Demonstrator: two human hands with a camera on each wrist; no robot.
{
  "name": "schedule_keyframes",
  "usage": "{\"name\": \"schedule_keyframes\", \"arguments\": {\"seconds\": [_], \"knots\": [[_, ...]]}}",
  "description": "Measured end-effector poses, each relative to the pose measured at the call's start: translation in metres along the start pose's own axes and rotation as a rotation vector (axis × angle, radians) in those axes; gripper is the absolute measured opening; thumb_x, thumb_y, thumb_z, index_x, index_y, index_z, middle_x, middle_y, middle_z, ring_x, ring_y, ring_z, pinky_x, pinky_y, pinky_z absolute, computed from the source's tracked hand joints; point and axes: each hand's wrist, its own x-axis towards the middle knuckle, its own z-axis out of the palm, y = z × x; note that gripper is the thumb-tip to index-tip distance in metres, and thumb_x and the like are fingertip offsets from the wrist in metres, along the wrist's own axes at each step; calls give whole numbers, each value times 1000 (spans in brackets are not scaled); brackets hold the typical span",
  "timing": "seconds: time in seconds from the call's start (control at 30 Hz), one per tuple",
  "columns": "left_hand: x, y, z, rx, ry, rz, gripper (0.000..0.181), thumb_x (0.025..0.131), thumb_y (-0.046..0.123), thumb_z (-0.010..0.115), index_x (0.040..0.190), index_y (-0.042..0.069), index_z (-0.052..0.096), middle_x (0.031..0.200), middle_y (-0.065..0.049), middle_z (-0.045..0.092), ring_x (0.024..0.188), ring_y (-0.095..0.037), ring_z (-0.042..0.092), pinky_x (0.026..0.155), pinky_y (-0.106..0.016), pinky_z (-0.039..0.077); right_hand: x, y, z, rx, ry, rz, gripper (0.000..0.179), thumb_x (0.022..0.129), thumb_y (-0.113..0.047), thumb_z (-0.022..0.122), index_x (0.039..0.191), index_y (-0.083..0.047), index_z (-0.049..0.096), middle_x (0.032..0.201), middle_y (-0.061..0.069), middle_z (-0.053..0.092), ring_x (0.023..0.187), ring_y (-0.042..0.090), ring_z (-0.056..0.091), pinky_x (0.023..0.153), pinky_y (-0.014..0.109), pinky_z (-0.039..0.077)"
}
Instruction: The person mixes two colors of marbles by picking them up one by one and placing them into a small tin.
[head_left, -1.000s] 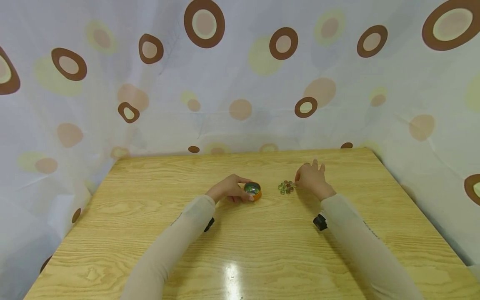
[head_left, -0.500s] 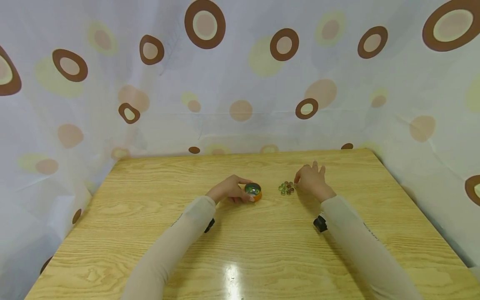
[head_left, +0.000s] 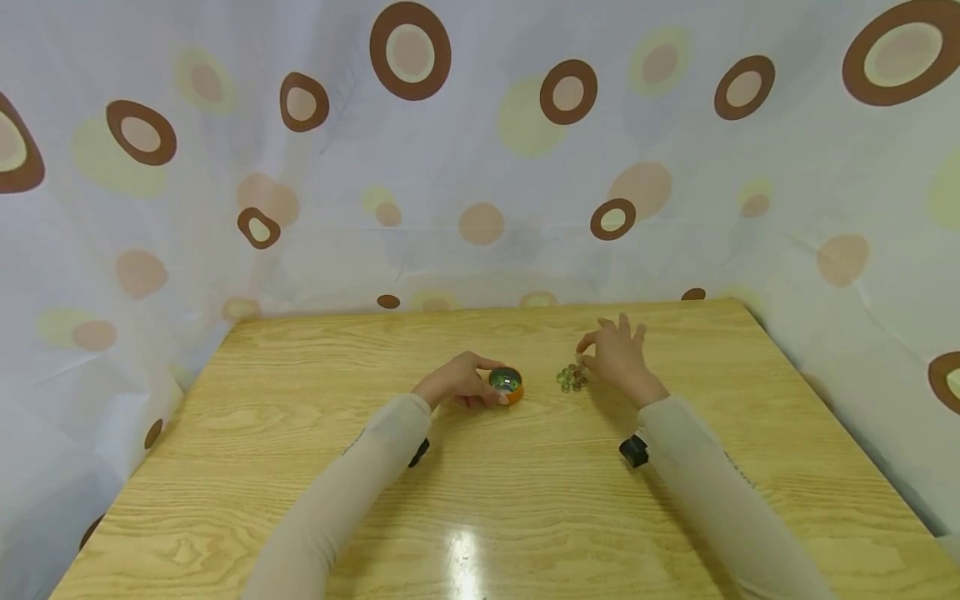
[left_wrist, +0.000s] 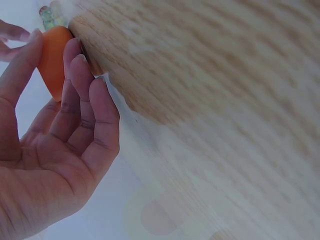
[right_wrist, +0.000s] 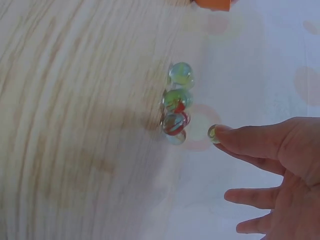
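My left hand grips a small bowl from its left side, thumb and fingers around the wall. The bowl is orange outside and dark, shiny green inside; in the left wrist view its orange wall shows between thumb and fingers. My right hand pinches one glass marble between thumb and forefinger, its other fingers spread. Just left of and below those fingertips, a cluster of clear glass marbles with green, yellow and red swirls rests on the table, to the right of the bowl.
The light wooden table reaches back to a white curtain with brown and yellow circles, which also hangs at both sides. Black wrist cameras, such as the right one, hang below the sleeves.
My right hand has risen slightly and shifted left over the cluster, with a marble now visible in its fingertips. The left hand and bowl stay in place.
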Motion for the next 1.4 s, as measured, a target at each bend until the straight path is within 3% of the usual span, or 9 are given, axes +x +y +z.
{"name": "schedule_keyframes", "arguments": {"seconds": [0.33, 0.8, 1.17, 1.4], "knots": [[-1, 1, -2, 12, -3, -4, 69, 81, 21, 80, 143, 13, 49, 78, -8, 73, 59, -19, 59, 56, -30, 51, 3, -14, 2, 44, 14, -48, 19, 89, -16, 70, 104, -5, 74, 149, 32, 27, 138, 57, 4, 103, 73, -2], [4, 4, -9, 36, -7, 5, 71, 80, 23, 81, 143, 13, 49, 80, -9, 73, 58, -18, 60, 57, -30, 53, 8, -48, 10, 72, 37, -136, 17, 87, -20, 73, 101, -10, 75, 148, 29, 32, 138, 57, 8, 103, 74, 0], [2, 4, -2, 37, -26, 7, 68, 80, 21, 81, 141, 12, 51, 78, -8, 72, 60, -20, 62, 62, -33, 55, 4, -67, 17, 101, -86, -238, 15, 86, -18, 74, 99, -10, 76, 148, 29, 32, 138, 56, 8, 104, 72, 6], [5, 0, -3, 88, -18, 7, 73, 81, 26, 80, 144, 11, 46, 77, -6, 72, 57, -18, 61, 59, -31, 55, 4, -79, 20, 83, -144, -278, 14, 85, -17, 75, 98, -11, 76, 148, 29, 33, 138, 56, 9, 104, 72, 8]]}}
